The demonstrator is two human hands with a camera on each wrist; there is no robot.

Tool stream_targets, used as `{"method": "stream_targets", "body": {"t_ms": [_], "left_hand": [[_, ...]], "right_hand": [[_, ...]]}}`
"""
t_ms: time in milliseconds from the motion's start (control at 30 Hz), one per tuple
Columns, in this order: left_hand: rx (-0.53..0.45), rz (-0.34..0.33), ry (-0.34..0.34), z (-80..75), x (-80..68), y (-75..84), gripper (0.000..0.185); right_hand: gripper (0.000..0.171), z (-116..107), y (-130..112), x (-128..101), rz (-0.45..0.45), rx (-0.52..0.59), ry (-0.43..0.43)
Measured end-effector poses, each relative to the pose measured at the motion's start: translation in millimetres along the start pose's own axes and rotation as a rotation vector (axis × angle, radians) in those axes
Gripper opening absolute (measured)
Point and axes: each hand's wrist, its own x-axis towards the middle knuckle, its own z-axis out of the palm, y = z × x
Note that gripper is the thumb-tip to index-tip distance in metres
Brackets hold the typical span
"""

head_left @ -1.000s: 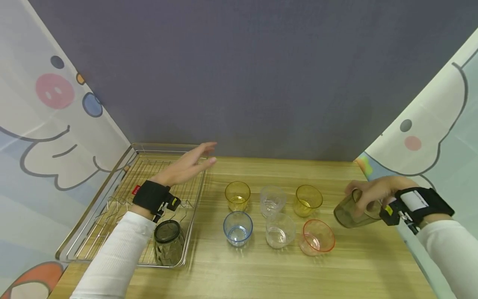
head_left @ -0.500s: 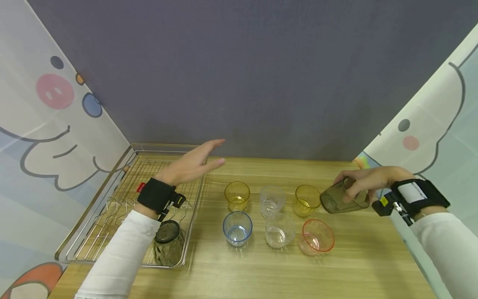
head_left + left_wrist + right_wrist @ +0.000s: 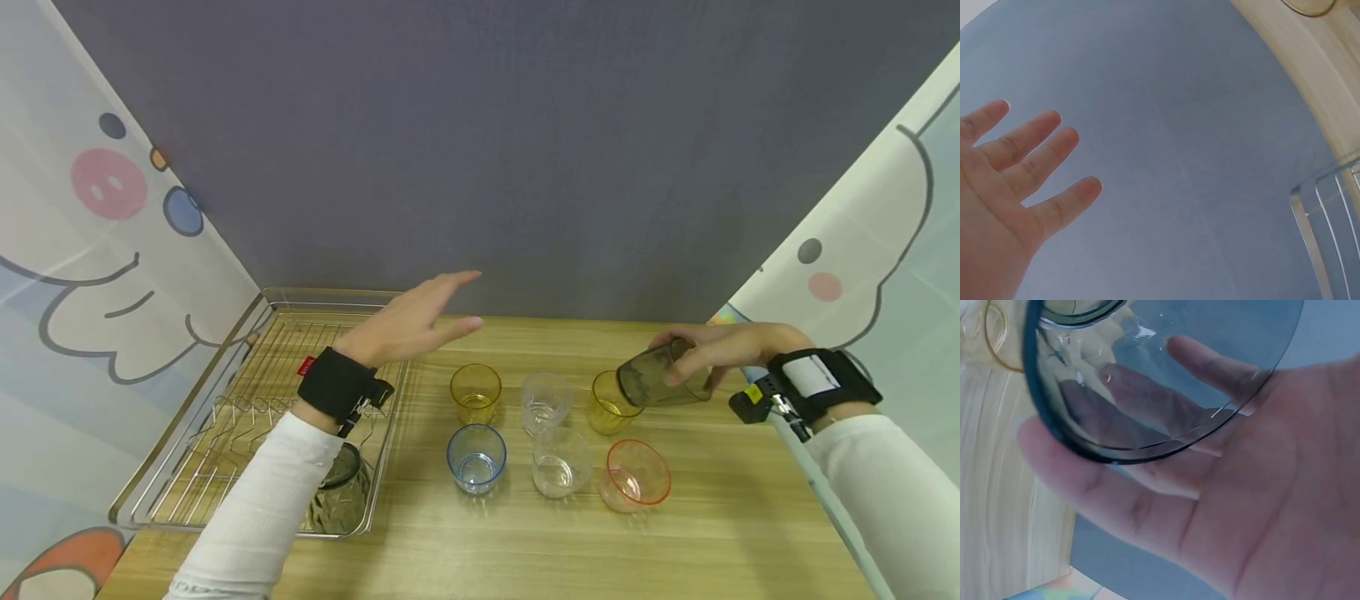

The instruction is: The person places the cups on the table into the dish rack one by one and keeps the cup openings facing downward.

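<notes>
My right hand (image 3: pixel 738 348) grips the smoky grey tumbler (image 3: pixel 660 377) tipped above the table's (image 3: pixel 480 542) right side, mid-carry; left hand (image 3: pixel 408 321) spread, empty, ready to receive it.

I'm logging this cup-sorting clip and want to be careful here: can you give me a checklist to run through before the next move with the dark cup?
1. Right hand has a firm hold on the grey cup: ok, fingers wrap its body, seen also in the right wrist view.
2. Grey cup clear of the table: ok, it is held tilted on its side above the right yellow cup.
3. Left hand free: ok, fingers straight, holding nothing.
4. Space in the wire rack: ok, only one grey cup stands upside down at its near corner.
5. Grey cup empty: cannot tell for certain.
</notes>
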Motion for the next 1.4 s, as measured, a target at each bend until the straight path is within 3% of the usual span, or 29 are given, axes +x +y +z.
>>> {"method": "stream_targets", "body": {"t_ms": [533,1033,1400], "left_hand": [[0.037,0.05,-0.04,10.7,19.1,26.0,0.077],[0.133,0.149,-0.054,37.9,38.0,48.1,0.076],[0.138,0.152,-0.11,61.5,45.2,55.4,0.081]], "right_hand": [[0.077,4.4,-24.2,19.8,-0.068,-0.001,0.077],[0.077,13.8,-47.4,39.8,-0.158,0.039,0.089],[0.072,23.6,-61.6,53.5,-0.224,0.068,0.093]]}}
